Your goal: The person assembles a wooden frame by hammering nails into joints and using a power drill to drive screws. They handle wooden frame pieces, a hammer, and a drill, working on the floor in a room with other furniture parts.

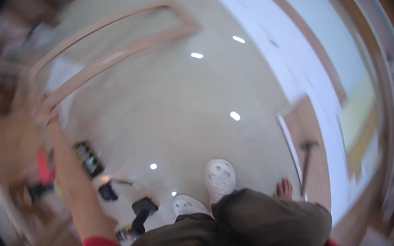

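My left arm reaches out to the far left, where my left hand (49, 112) is closed on the near corner of a long rectangular wooden frame (117, 58). Motion blurs both the fingers and that corner. The frame stretches away from the hand across the upper left of the floor. Low on the right, beside my knee, my right hand (284, 189) shows only in part, its fingers apart and holding nothing visible. Right by it lies a hammer (306, 167) on a wooden board (311, 123).
A black and yellow cordless drill (144, 212), a small black tool (108, 191) and a dark box (88, 159) lie left of my white shoes (220, 176). Long white panels (271, 45) run along the right. Blurred wooden pieces (8, 151) crowd the left edge.
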### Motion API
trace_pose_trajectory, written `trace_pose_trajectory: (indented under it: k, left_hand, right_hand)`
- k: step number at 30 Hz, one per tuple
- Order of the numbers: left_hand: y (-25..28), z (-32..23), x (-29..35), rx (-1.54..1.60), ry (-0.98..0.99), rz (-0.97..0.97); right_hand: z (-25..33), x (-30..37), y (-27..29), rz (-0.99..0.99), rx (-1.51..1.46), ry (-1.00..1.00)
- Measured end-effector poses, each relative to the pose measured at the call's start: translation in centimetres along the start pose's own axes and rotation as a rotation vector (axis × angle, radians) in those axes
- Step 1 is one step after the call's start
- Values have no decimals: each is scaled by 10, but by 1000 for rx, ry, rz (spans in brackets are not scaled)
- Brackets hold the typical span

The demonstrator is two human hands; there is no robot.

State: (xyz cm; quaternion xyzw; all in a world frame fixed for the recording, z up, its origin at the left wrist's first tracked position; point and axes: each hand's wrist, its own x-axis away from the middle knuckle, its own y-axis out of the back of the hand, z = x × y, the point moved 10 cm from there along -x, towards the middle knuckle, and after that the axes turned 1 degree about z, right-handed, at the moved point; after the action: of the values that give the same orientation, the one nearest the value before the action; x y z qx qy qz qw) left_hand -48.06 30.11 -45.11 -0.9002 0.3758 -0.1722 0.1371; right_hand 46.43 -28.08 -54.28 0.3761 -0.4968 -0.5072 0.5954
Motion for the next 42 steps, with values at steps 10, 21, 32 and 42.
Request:
trace_pose_trajectory:
  k: [10,21,32,42]
  left_hand:
    - [97,171,-33,46,254,-253]
    - [126,204,-46,54,229,-152]
    - [58,200,86,-454,564,-164]
    - [29,171,175,-805,407,-19]
  right_hand:
    - [-99,-73,132,-471,128,-640]
    - [-107,-125,98,-10,-55,-791]
    - [232,-391,73,128,-102,132]
    - [380,-502,59,120,-99,296]
